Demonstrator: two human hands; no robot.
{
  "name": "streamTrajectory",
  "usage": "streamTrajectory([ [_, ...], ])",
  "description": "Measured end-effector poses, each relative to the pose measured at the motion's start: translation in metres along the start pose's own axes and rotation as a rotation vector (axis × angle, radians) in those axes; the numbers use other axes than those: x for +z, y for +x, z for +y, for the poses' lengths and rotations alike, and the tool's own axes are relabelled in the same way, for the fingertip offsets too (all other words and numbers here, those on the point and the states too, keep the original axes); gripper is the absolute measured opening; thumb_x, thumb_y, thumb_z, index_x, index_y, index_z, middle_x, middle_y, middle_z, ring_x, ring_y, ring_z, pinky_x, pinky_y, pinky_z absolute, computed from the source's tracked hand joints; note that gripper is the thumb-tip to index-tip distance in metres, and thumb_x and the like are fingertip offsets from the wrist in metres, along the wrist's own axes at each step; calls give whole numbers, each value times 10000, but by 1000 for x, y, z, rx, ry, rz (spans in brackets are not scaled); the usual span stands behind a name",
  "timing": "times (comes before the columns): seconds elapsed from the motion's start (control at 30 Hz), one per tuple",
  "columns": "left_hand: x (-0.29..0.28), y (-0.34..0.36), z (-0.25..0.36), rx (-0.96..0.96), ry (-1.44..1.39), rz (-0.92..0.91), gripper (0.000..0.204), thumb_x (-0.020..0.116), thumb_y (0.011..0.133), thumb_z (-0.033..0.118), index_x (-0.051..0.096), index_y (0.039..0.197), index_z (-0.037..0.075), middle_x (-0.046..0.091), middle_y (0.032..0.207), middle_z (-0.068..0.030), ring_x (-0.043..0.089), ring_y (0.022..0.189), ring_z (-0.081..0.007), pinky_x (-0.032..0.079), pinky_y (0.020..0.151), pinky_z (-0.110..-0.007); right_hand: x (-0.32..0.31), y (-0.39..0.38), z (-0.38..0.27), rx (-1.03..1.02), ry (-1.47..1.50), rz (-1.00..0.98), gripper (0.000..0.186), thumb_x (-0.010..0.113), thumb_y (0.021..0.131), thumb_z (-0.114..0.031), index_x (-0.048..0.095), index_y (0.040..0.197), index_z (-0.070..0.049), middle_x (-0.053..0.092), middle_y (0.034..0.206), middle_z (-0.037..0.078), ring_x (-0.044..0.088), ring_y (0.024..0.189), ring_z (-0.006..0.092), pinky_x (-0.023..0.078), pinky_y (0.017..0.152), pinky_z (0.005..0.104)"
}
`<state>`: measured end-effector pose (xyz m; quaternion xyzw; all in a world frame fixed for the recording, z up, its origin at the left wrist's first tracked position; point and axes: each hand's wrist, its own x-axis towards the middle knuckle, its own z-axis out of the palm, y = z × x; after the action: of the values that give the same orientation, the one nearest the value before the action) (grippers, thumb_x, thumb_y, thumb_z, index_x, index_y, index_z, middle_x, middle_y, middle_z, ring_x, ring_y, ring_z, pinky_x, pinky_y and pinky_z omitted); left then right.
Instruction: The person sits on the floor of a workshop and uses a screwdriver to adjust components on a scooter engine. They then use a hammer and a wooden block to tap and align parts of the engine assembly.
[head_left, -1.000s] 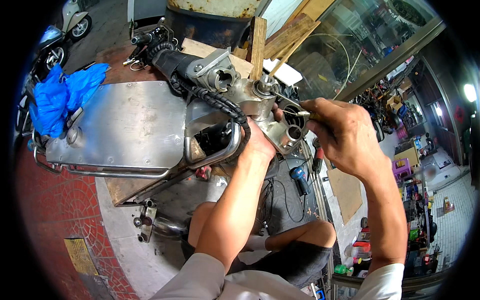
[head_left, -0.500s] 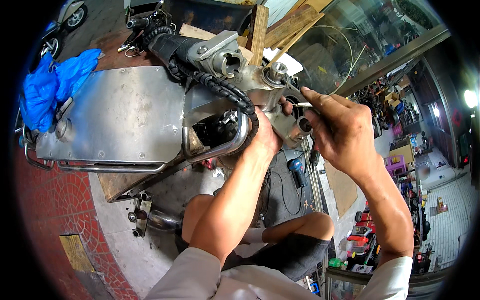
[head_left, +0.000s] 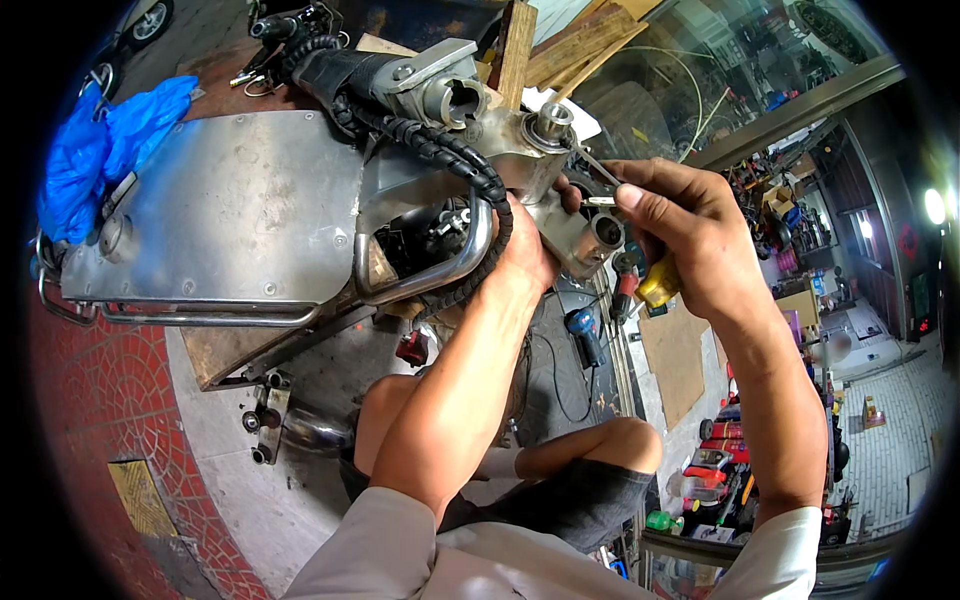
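Observation:
A bare-metal scooter frame (head_left: 240, 215) with a flat plate deck lies in front of me, its folding joint and steering head (head_left: 550, 130) toward the right. My left hand (head_left: 522, 248) wraps around the metal bracket (head_left: 570, 238) below the head, a fingertip showing on its far side. At the bracket's right my right hand (head_left: 685, 215) pinches a thin grey strip (head_left: 598, 166) between thumb and forefinger. A small whitish piece (head_left: 600, 201) lies by the thumb; I cannot tell whether it is held. Under the palm shows a yellow object (head_left: 658, 283), mostly hidden.
Black wrapped cables (head_left: 440, 150) run over the frame's joint. A blue bag (head_left: 130, 135) lies at the far left end. Planks (head_left: 580, 45) lean behind. On the floor are a blue power tool (head_left: 586, 335) and a metal part (head_left: 268, 415). A glass pane (head_left: 700, 90) stands right.
The view has shifted slightly, and the frame sits higher in it. My right thumb has moved up against the forefinger, and the yellow object has come into sight below that hand.

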<state>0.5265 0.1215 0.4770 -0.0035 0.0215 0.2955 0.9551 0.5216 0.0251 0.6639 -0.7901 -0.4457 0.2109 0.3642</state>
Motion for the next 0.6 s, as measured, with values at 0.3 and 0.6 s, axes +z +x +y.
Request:
streamTrajectory([
  [0.3, -4, -2, -2, 13, -67, -102, 634, 339, 1050, 643, 624, 999, 79, 608, 843, -39, 589, 749, -177, 534, 711, -356, -4, 2, -4, 200, 240, -82, 291, 611, 1010, -225, 699, 1096, 38, 616, 758, 10, 488, 587, 71, 373, 531, 223],
  [0.6, 17, -14, 7, 40, -62, 24, 511, 388, 1074, 581, 619, 1067, 126, 614, 852, -5, 606, 744, -130, 581, 673, -333, -2, -7, -13, -428, -703, -53, 506, 705, 930, -398, 643, 1190, 31, 703, 810, 170, 708, 720, 285, 531, 674, 384],
])
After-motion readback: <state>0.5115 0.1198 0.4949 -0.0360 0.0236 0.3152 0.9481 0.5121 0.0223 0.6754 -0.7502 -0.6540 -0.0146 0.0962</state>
